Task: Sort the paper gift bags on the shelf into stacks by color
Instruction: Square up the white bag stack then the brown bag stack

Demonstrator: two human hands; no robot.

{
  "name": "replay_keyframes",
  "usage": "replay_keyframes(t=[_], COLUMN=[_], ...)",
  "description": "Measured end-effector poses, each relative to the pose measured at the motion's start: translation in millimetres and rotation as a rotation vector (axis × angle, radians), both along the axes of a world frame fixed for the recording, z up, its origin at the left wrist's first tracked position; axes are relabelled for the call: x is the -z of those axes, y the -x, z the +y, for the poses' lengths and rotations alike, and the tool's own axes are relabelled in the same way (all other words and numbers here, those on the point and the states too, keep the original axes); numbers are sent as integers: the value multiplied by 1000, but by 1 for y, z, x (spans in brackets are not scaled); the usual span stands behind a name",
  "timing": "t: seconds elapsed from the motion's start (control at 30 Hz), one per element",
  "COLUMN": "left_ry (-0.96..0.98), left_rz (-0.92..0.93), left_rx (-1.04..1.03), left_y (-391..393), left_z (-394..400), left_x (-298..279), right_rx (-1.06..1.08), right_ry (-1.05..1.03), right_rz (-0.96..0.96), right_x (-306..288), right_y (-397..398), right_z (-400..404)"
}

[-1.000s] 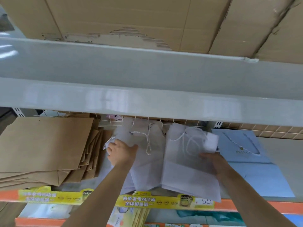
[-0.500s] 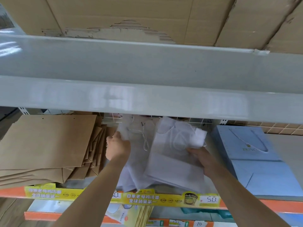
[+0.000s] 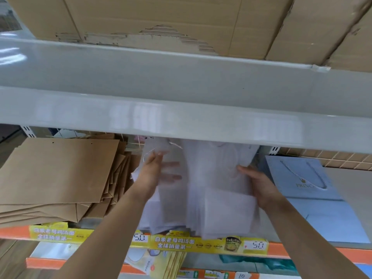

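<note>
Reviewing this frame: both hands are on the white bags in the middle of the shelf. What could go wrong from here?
1. The white bags overhang the shelf's front edge; squaring them between the left hand and right hand might tip some off.
2. A loose cord handle near the left hand's fingers could snag and drag a bag askew.
3. The brown bags lie fanned right beside the pile, so the left side may nudge into them and mix colours.

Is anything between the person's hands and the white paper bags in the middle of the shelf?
Nothing visible. The left hand lies on the left side of the white paper gift bags and the right hand presses against their right edge. The brown kraft paper bags and the light blue gift bag lie off to the sides.
</note>
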State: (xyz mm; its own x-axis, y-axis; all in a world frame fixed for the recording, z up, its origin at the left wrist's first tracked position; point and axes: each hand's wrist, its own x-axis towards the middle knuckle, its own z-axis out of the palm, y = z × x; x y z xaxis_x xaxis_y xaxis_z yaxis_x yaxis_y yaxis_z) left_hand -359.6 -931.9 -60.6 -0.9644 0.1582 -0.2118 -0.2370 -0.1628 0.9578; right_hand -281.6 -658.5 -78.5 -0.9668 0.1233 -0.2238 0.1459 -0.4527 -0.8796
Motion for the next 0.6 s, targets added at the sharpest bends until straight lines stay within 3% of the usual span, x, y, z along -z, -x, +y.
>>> replay_keyframes(t=[0.2, 0.3, 0.37, 0.43, 0.5, 0.6], left_ry=[-139, -132, 144, 685, 1162, 1342], left_rz=[-34, -86, -35, 48, 18, -129], left_rx=[177, 137, -45, -250, -283, -120], left_y=[-17, -16, -5, 13, 28, 38], left_z=[29, 36, 34, 19, -5, -26], left_x=[18, 16, 15, 18, 27, 39], right_rx=[-31, -38, 11, 58, 99, 137], right_ry=[-13, -16, -51, -75, -58, -6], right_rz=[-54, -75, -71, -59, -26, -13], right_x=[12, 18, 16, 14, 15, 17], right_y=[1, -3, -4, -5, -9, -13], right_z=[-18, -11, -6, 2, 13, 23])
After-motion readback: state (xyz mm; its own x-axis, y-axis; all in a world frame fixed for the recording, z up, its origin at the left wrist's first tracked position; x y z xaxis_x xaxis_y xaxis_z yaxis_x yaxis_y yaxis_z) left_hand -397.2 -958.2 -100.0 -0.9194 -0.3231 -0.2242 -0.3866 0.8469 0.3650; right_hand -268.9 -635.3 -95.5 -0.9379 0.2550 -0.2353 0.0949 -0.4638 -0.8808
